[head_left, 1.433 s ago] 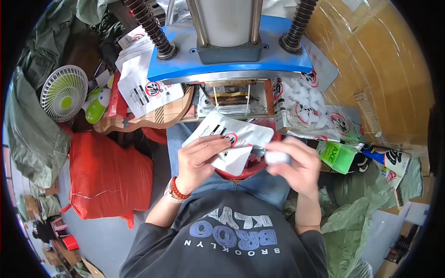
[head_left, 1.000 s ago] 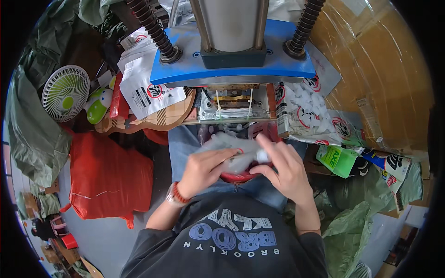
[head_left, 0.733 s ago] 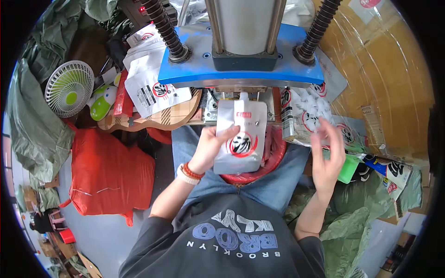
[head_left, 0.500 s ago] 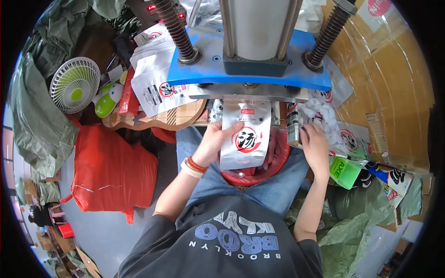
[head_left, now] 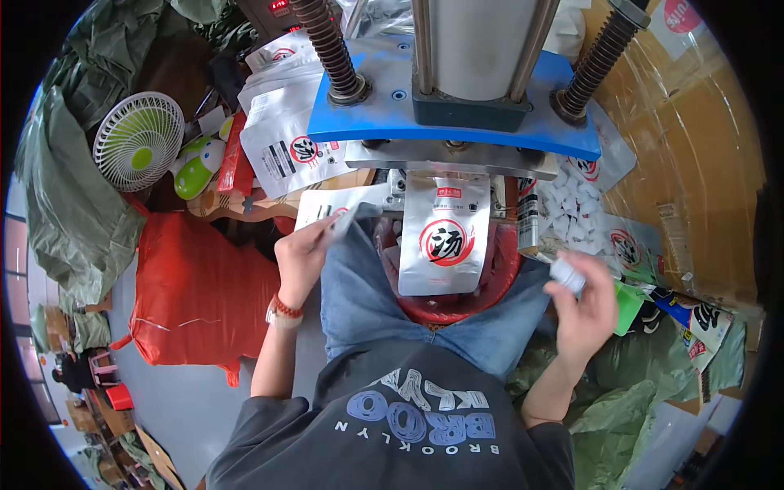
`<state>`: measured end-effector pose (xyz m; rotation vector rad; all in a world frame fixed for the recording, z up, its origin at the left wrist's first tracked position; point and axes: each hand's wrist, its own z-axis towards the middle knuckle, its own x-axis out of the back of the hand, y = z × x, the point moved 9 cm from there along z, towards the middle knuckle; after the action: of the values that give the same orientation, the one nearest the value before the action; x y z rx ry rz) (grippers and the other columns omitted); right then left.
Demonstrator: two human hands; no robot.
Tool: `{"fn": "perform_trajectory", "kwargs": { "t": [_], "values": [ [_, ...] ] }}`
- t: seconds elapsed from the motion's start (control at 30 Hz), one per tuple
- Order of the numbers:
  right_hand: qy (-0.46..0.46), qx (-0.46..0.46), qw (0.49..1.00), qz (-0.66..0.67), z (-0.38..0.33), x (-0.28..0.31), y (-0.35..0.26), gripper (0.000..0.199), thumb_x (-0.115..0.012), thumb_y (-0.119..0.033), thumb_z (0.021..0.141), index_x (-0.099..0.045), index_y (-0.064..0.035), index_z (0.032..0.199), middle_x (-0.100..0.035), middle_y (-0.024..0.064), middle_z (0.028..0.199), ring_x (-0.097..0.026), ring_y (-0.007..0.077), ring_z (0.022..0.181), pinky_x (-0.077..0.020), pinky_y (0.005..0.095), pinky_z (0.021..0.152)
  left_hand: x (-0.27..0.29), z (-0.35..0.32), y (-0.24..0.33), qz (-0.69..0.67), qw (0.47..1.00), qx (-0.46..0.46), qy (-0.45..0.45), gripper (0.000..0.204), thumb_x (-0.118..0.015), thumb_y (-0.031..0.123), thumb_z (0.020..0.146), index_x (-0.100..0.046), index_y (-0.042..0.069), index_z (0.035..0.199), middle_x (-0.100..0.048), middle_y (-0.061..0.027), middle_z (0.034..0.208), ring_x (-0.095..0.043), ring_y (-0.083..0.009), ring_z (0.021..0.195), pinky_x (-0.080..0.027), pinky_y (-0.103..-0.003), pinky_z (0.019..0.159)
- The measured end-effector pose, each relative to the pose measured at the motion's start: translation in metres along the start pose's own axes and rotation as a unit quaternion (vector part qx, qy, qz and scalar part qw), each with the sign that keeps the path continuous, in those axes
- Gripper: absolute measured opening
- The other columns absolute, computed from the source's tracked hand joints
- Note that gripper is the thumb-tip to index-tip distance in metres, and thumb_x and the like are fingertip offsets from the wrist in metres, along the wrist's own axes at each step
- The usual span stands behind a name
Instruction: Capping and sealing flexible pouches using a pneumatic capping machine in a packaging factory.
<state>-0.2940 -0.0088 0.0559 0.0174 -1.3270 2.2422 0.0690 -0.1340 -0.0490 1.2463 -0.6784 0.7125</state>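
A silver pouch (head_left: 443,237) hung clamped under the press (head_left: 454,122). Another pouch (head_left: 333,214) was pinched by the left hand (head_left: 304,253), a small white sachet (head_left: 567,273) by the right hand (head_left: 586,306). Light, slippery film was judged; edges should be gripped.

My left hand (head_left: 304,249) pinched a white pouch (head_left: 331,211) beside the press (head_left: 453,122). Another pouch (head_left: 445,237) hung clamped under its blue plate, above a red basin (head_left: 498,282). My right hand (head_left: 584,302) gripped a small white packet (head_left: 566,273).
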Motion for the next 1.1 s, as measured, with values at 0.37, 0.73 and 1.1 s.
{"fn": "perform_trajectory", "kwargs": {
  "t": [0.37,0.73,1.1],
  "values": [
    [-0.204,0.269,0.937,-0.096,-0.026,-0.065,-0.104,0.04,-0.084,-0.011,0.058,-0.075,-0.0097,0.096,-0.065,0.0026,0.09,-0.062,0.0236,0.079,-0.0519,0.0335,0.069,0.047,-0.076,0.169,-0.122,0.904,-0.407,-0.055,0.021,-0.072,0.011,0.076,-0.074,0.003,0.095,-0.074,-0.0083,0.091,-0.073,-0.0245,0.085,-0.058,-0.03,0.067],
    [-0.062,0.079,0.988,-0.117,0.004,-0.017,-0.032,0.058,-0.074,-0.024,0.081,-0.053,0.003,0.127,-0.055,0.0186,0.128,-0.049,0.0364,0.119,-0.0365,0.0424,0.103,-0.11,-0.021,0.089,-0.554,0.775,0.19,-0.237,0.02,-0.066,0.014,0.091,-0.069,-0.004,0.099,-0.072,-0.0061,0.09,-0.067,-0.0101,0.08,-0.053,-0.025,0.071],
    [-0.131,-0.053,0.924,-0.355,-0.006,-0.022,0.096,0.031,-0.049,-0.026,0.1,-0.057,-0.0016,0.116,-0.061,0.0153,0.114,-0.053,0.0331,0.106,-0.0385,0.0423,0.096,-0.098,0.025,0.059,-0.41,0.875,0.172,-0.192,0.047,-0.071,0.021,0.088,-0.055,-0.002,0.126,-0.063,-0.0141,0.121,-0.063,-0.0193,0.105,-0.052,-0.033,0.085]
  ]
}}
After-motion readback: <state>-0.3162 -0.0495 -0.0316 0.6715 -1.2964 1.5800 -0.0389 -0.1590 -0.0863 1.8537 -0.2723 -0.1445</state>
